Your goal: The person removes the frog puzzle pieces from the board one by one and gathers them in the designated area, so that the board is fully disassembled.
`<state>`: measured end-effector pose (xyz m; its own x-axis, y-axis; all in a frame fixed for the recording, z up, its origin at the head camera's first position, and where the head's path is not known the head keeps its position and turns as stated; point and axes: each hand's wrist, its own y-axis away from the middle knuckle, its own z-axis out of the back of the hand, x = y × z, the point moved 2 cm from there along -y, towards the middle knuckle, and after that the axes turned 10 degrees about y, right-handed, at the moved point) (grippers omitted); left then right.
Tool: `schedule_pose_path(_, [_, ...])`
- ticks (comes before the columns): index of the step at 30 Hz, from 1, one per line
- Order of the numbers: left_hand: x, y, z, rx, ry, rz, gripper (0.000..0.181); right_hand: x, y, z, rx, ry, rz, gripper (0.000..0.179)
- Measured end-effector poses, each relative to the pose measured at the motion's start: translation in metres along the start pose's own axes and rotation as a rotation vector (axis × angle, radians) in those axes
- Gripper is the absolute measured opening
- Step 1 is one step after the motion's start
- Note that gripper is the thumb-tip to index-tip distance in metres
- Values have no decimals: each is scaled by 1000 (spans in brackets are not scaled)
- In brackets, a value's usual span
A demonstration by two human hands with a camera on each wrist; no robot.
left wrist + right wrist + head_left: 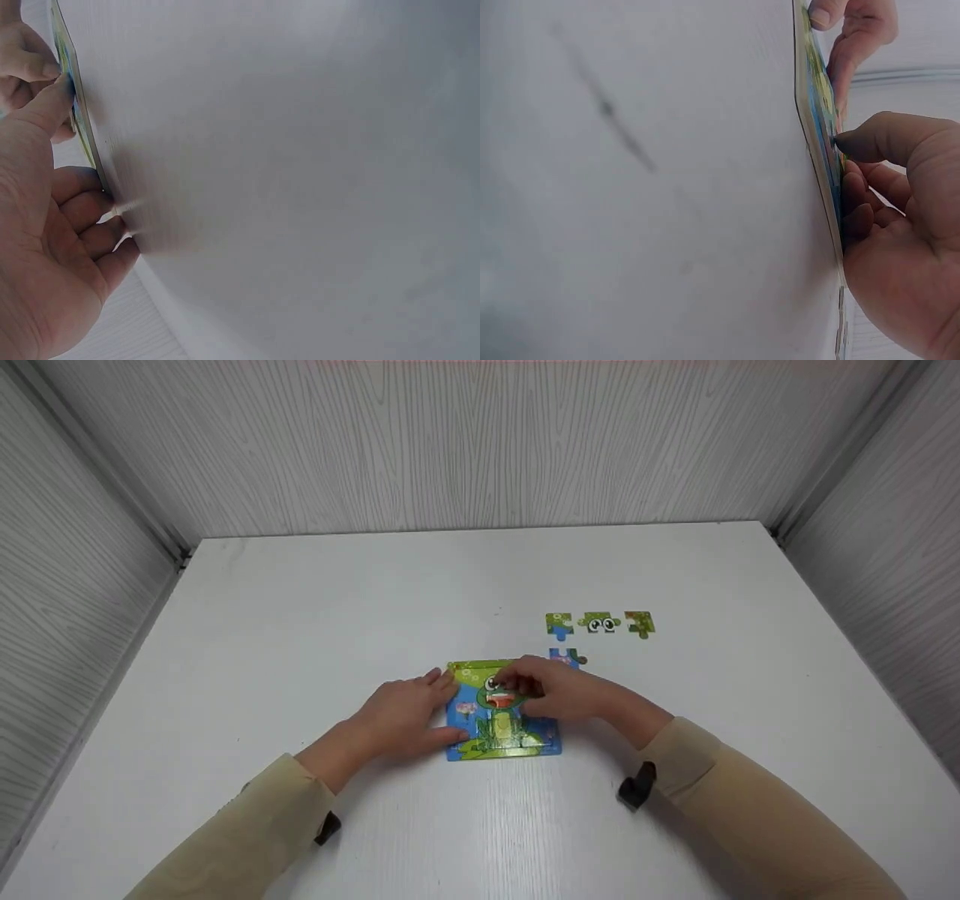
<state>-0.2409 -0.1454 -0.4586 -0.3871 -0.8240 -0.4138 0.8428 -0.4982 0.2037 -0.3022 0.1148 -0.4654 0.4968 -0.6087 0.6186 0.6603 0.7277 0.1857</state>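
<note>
A frog jigsaw puzzle [506, 727] in a shallow tray lies on the white table [420, 825]. My left hand [409, 716] rests at the puzzle's left side, thumb on its lower left corner and extended fingers along its upper left edge. My right hand [559, 688] bends its fingers over the puzzle's upper right part, by the printed frog's face. In the right wrist view, its thumb [862, 142] touches the picture surface. Whether a piece is between its fingertips is hidden. Just beyond this hand lies a loose blue puzzle piece [564, 657] with a green knob.
Farther back is a row of loose pieces: a green and blue corner piece [557, 625], a piece with two frog eyes [600, 623] and a green corner piece [640, 623]. Pale wood-grain panels [480, 450] bound the table at the back and both sides.
</note>
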Motion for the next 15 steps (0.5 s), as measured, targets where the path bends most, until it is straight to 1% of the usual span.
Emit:
schedule_pose_path(9, [1, 0, 0, -2, 10, -4, 88, 0, 0, 0, 0, -21, -23, 46])
schedule_pose_path(15, [0, 0, 0, -2, -2, -8, 87, 0, 0, -2, 4, -50, -21, 51])
